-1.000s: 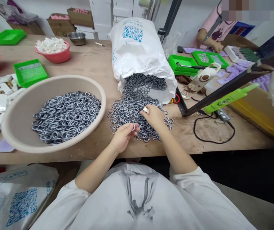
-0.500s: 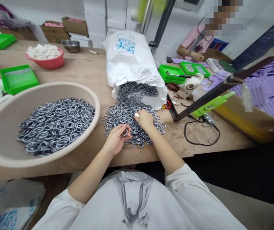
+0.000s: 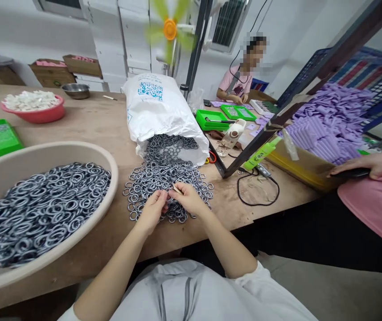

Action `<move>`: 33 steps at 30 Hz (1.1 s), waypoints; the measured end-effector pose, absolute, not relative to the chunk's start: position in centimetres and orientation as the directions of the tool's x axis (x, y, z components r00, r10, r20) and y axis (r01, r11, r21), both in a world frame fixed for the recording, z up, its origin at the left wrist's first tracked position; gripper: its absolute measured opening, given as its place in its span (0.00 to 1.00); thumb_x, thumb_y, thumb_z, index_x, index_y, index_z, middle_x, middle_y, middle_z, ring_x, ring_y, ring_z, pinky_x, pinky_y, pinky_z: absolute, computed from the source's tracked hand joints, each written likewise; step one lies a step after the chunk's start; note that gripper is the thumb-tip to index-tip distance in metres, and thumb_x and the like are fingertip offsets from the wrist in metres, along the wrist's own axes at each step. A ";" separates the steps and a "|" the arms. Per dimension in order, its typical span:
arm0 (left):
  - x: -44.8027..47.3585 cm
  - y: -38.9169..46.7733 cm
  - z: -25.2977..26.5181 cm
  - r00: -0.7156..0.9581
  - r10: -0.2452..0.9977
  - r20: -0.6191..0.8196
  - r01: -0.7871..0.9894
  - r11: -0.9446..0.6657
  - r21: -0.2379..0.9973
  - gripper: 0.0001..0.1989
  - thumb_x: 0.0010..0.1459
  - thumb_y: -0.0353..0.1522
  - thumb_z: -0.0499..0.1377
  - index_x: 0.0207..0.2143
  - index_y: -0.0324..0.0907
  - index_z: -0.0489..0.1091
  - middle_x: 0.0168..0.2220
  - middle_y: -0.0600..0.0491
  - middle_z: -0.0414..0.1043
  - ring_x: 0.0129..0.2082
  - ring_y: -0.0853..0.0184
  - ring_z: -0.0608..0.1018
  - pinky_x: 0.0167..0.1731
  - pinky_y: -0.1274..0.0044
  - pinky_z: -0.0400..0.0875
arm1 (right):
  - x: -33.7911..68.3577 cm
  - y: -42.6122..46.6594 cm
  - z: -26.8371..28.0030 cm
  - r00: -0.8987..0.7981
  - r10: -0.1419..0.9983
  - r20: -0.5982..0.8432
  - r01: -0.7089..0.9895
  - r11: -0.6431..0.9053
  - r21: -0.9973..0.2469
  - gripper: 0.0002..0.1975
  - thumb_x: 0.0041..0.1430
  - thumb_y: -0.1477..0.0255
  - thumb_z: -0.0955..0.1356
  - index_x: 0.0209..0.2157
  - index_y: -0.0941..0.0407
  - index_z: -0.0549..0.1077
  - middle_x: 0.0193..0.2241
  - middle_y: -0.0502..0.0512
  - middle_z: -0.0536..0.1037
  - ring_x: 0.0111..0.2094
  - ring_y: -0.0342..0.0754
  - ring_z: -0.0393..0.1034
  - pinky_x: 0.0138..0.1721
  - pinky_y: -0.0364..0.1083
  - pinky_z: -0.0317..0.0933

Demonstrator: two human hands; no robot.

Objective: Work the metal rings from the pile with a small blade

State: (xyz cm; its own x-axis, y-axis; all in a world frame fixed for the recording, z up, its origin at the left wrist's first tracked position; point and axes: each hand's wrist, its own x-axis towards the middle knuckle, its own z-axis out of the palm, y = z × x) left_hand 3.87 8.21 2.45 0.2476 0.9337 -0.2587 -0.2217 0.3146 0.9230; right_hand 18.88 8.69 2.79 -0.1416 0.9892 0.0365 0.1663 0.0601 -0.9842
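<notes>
Strip (image 3: 177,189) of pale material is set slantwise across the view, its long axis running from upper left to lower right, with the upper end directed away from the wearer's body toward the heap and the lower end turned in toward the right palm. It appears to be held by the right hand (image 3: 189,198), between the bent thumb and forefinger, which are narrowed on it just above the loose rings (image 3: 169,171). Its surface is seen as cream-coloured, plain and slim; finer detail is too small to be made out.

The fingertips of the left hand (image 3: 152,211) are drawn close together just beside those of the right; whether a ring is pinched there cannot be told, as the tips are partly hidden. Under and beyond both hands the rings are spread on the wooden table (image 3: 226,214), round, glossy and grey, mostly lying flat and overlapping, no shared direction being shown. More are seen inside the mouth of the white sack (image 3: 164,107), which is opened toward the wearer. At the left, a large beige basin (image 3: 60,154) is partly filled with similar rings, tilted and tangled together.
</notes>
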 end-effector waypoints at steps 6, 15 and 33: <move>4.6 8.9 2.3 0.215 0.962 -0.166 -0.197 0.209 0.958 0.27 0.43 0.54 0.68 0.28 0.40 0.70 0.22 0.58 0.65 0.20 0.74 0.64 0.21 0.80 0.58 | 18.9 8.8 2.1 0.079 0.993 0.091 0.222 0.071 -0.972 0.21 0.56 0.51 0.68 0.24 0.54 0.64 0.21 0.44 0.59 0.24 0.42 0.52 0.27 0.43 0.49; 4.0 8.6 3.0 0.169 0.971 -0.169 -0.191 0.201 0.961 0.26 0.42 0.54 0.69 0.26 0.39 0.72 0.22 0.56 0.67 0.20 0.74 0.65 0.21 0.80 0.58 | 20.0 8.6 2.7 0.005 0.995 0.100 0.254 0.095 -0.963 0.16 0.57 0.56 0.70 0.29 0.55 0.73 0.25 0.48 0.71 0.29 0.45 0.63 0.34 0.44 0.58; 4.7 6.7 3.9 0.375 0.883 -0.283 -0.400 0.430 0.810 0.26 0.42 0.48 0.73 0.35 0.38 0.73 0.24 0.58 0.66 0.20 0.76 0.66 0.21 0.82 0.61 | 18.6 6.5 3.2 0.003 0.939 0.344 0.092 0.342 -0.935 0.18 0.54 0.53 0.74 0.31 0.54 0.80 0.30 0.51 0.72 0.32 0.46 0.68 0.37 0.48 0.64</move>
State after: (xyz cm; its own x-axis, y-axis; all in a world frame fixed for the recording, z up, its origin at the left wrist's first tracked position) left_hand 4.66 6.67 3.91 0.3751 0.8827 -0.2831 -0.3997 0.4295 0.8098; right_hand 18.57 6.51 3.18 0.0035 0.9389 0.3442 0.0915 0.3424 -0.9351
